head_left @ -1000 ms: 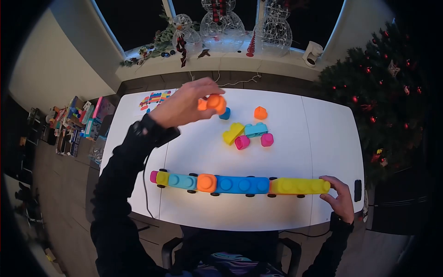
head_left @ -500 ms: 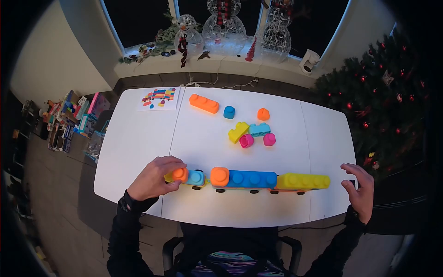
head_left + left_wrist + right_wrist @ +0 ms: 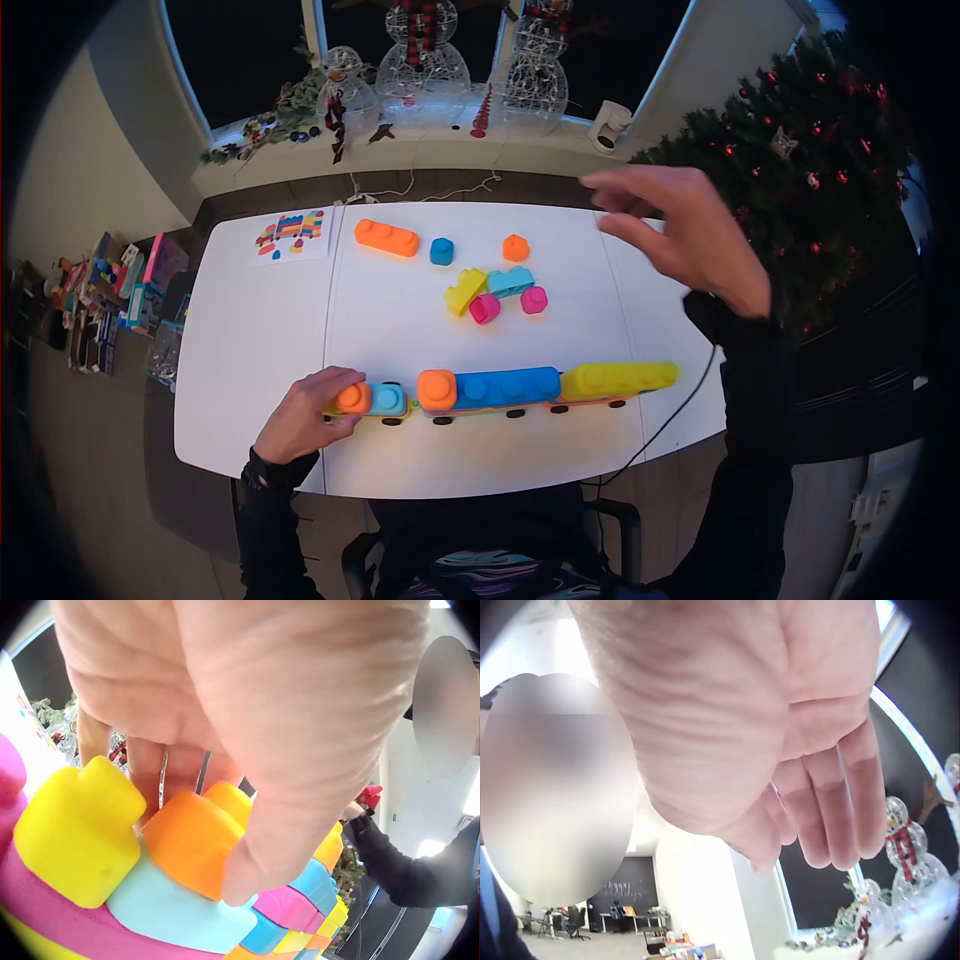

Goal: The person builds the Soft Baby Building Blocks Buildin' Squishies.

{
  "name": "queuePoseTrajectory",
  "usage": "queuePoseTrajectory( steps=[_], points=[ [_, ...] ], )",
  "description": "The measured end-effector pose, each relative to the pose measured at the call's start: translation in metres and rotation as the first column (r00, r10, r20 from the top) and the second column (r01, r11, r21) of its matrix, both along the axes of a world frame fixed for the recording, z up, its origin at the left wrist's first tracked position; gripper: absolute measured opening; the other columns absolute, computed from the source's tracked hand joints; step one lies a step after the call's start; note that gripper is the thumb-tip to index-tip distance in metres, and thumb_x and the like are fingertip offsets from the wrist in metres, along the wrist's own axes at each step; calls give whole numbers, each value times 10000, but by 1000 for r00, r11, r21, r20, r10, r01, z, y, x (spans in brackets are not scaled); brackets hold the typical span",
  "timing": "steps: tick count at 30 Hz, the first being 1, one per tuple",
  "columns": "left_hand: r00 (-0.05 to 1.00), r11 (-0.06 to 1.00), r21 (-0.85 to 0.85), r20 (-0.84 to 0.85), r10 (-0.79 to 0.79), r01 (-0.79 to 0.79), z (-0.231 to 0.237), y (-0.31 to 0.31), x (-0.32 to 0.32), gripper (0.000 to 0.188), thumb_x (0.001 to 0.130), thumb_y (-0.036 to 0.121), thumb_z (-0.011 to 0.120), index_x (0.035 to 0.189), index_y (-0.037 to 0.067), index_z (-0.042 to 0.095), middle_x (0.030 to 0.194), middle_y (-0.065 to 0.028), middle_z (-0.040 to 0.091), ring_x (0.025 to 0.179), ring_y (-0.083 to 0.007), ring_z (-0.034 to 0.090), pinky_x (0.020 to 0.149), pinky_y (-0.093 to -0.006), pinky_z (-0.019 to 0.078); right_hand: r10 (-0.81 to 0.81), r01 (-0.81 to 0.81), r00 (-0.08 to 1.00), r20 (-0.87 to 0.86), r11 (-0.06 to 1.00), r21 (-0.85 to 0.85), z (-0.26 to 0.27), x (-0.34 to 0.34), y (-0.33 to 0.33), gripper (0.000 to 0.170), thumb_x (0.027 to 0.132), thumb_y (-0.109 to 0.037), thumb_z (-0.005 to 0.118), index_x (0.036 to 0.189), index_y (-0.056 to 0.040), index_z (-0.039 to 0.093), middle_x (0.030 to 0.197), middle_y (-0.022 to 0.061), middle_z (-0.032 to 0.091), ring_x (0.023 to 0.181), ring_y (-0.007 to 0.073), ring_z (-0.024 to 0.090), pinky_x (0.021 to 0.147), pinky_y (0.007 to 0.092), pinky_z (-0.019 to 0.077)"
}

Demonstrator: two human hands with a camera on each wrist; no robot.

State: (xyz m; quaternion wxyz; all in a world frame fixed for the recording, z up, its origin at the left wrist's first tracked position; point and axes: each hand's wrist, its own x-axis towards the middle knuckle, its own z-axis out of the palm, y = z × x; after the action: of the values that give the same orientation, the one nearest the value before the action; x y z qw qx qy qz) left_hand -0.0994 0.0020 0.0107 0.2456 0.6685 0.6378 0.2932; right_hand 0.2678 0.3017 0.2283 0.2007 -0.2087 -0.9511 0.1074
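A train of building blocks on wheels runs along the near side of the white table. My left hand [image 3: 303, 412] is at its left end, thumb and fingers pinching a small orange block [image 3: 189, 838]. That block sits on a light blue block [image 3: 176, 907], beside a yellow block [image 3: 79, 832]. Further right, the train carries another orange block [image 3: 436, 389], a long blue block [image 3: 508, 388] and a long yellow block [image 3: 625, 377]. Raised over the table's right rear, my right hand [image 3: 690, 235] has its fingers extended and holds nothing.
Loose blocks lie mid-table: a long orange one [image 3: 386, 238], a small blue one [image 3: 441, 251], an orange one [image 3: 515, 248], and several yellow, light blue and pink ones. A picture sheet [image 3: 291, 236] lies at the back left. A cable [image 3: 672, 420] hangs from the right wrist.
My left hand brought the small orange block from the table's back to the train's left end. My right hand left the train's right end and rose forward over the table.
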Motion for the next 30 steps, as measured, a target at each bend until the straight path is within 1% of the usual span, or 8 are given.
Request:
queuePoseTrajectory(
  steps=[7,8,10,13,18,24,27,30],
  points=[
    [999,999,27,12,41,-42,-18,-1,3,590,798,1,954,1347,51,744,1287,-147,790,1183,-393,756,1069,-459,610,-64,111,891,450,991,-78,-147,-71,132,585,979,-213,883,1496,-27,683,1329,219,793,1244,376,760,1068,486,610],
    [998,998,35,18,57,-58,-20,-2,4,598,792,-10,956,1347,58,746,1285,-145,789,1180,-391,755,1063,-460,609,-69,114,890,451,991,-75,-178,-73,148,585,979,-213,883,1496,-27,683,1329,219,793,1244,376,760,1068,486,610],
    [997,996,47,23,70,-71,-24,-3,4,605,786,-21,958,1347,64,748,1283,-142,789,1177,-388,753,1058,-461,608,-134,183,840,526,982,-42,-227,-76,174,749,886,-305,920,1543,-64,654,1399,218,769,1371,411,703,1128,508,593],
    [997,995,66,10,71,-71,-27,-2,2,613,780,-21,967,1346,73,752,1271,-140,793,1175,-388,746,1061,-461,604,-134,264,797,589,954,-141,-248,-85,170,776,874,-328,931,1543,-54,648,1425,226,753,1406,408,682,1151,509,583],
    [999,998,50,-1,33,-33,-22,-3,0,614,817,2,964,1392,68,759,1288,-151,795,1209,-407,729,1085,-484,582,-165,251,848,503,962,-108,-280,-84,168,716,883,-317,930,1498,-55,673,1410,221,760,1376,407,704,1125,522,592],
    [998,998,62,63,23,-27,-22,-1,2,634,828,5,958,1424,48,747,1276,-153,789,1187,-405,720,1070,-478,580,-202,307,850,486,941,-145,-279,-83,162,570,897,-285,909,1400,-82,736,1318,202,799,1254,438,754,1075,528,607],
    [999,998,42,20,39,-39,-21,-2,3,664,830,5,956,1453,49,731,1287,-150,785,1194,-404,715,1089,-479,572,-152,201,952,265,965,-168,-232,-84,144,451,907,-211,872,1299,-10,774,1272,227,808,1217,453,759,1042,497,610],
    [998,998,31,6,55,-55,-21,-4,5,696,828,14,960,1479,52,718,1292,-150,782,1210,-402,709,1112,-481,560,-151,173,980,131,969,-177,-170,-79,102,473,920,-212,873,1322,10,756,1243,208,810,1169,403,770,1009,472,610]
  ],
)
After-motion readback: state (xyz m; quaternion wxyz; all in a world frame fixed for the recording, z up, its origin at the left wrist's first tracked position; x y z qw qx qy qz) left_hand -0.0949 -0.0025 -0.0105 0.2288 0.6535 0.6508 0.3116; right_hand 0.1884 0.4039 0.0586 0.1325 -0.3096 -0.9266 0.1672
